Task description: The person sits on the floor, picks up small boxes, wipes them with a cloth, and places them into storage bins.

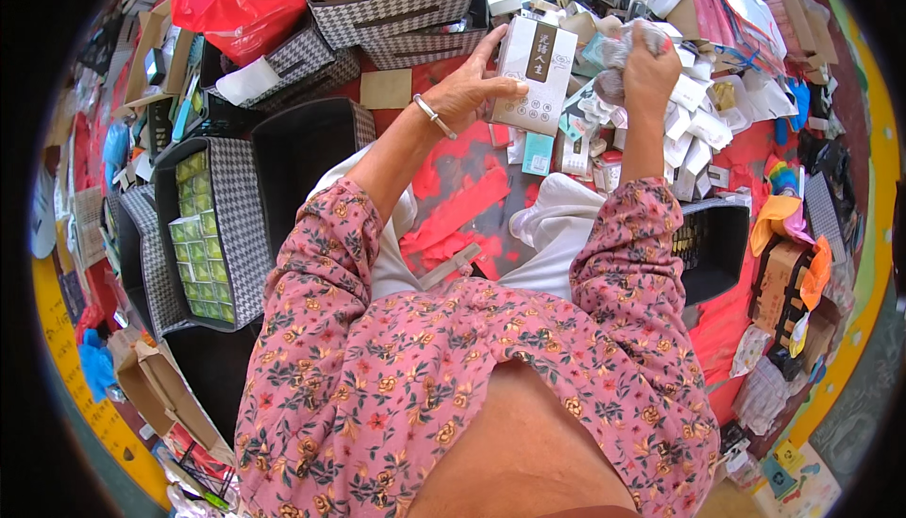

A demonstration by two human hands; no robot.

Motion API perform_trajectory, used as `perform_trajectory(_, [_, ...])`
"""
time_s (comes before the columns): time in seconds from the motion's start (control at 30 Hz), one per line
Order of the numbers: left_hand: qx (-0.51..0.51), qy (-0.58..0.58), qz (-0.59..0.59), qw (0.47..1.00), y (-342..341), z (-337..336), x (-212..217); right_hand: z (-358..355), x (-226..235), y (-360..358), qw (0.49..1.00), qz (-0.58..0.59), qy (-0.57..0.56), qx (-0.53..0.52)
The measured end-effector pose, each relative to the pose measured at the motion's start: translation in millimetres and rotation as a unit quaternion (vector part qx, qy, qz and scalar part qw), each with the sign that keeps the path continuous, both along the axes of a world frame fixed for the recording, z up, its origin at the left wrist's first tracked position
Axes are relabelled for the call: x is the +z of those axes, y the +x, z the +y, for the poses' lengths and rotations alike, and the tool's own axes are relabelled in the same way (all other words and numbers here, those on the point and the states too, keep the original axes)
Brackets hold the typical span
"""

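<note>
My left hand (464, 91) grips a white box (549, 93) with a dark label panel by its left edge, the thumb lying across its front. The box is held up, tilted, in front of a heap of small packages. To its right, my right hand (653, 76) is closed around a crumpled grey cloth (615, 58), held apart from the box. Below the white box sits a small teal box (538, 154). Many small white boxes (692, 93) lie piled behind and beneath my right hand.
Houndstooth fabric bins (243, 225) stand on the left, one holding green packets (200, 235). A red plastic bag (247, 13) rests on bins at the back left. A black bin (725, 254) is at the right, near orange cloth (776, 211). Red sheeting (462, 202) covers the ground ahead.
</note>
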State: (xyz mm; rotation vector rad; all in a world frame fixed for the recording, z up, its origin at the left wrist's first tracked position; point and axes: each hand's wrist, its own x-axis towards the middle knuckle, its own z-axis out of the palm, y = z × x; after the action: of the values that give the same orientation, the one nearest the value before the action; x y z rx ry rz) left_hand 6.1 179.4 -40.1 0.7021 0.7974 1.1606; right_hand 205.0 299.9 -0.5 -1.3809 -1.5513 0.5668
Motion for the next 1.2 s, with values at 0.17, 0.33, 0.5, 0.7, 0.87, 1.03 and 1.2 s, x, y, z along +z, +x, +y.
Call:
perform_trajectory(0.17, [0.013, 0.014, -0.003, 1.000, 5, -1, -1, 1, -14, -7, 0.916, 0.367, -0.156, 0.052])
perform_trajectory(0.33, [0.035, 0.017, -0.025, 0.999, 0, 3, -11, -28, -7, -41, 0.905, 0.358, -0.221, 0.060])
perform_trajectory(0.5, [0.037, 0.005, -0.025, 0.999, -1, 2, -8, -35, -10, -48, 0.902, 0.358, -0.229, 0.080])
perform_trajectory(0.7, [0.043, 0.005, -0.044, 0.998, 0, 0, -2, -40, -5, -52, 0.900, 0.368, -0.215, 0.094])
perform_trajectory(0.87, [0.039, 0.011, -0.045, 0.998, -1, 0, -5, -41, -5, -54, 0.901, 0.369, -0.210, 0.088])
perform_trajectory(1.03, [0.033, 0.012, -0.047, 0.998, -1, -1, -7, -41, -7, -54, 0.904, 0.362, -0.205, 0.095])
perform_trajectory(1.2, [0.031, 0.026, -0.041, 0.998, -1, 0, -9, -41, -8, -53, 0.903, 0.362, -0.213, 0.093])
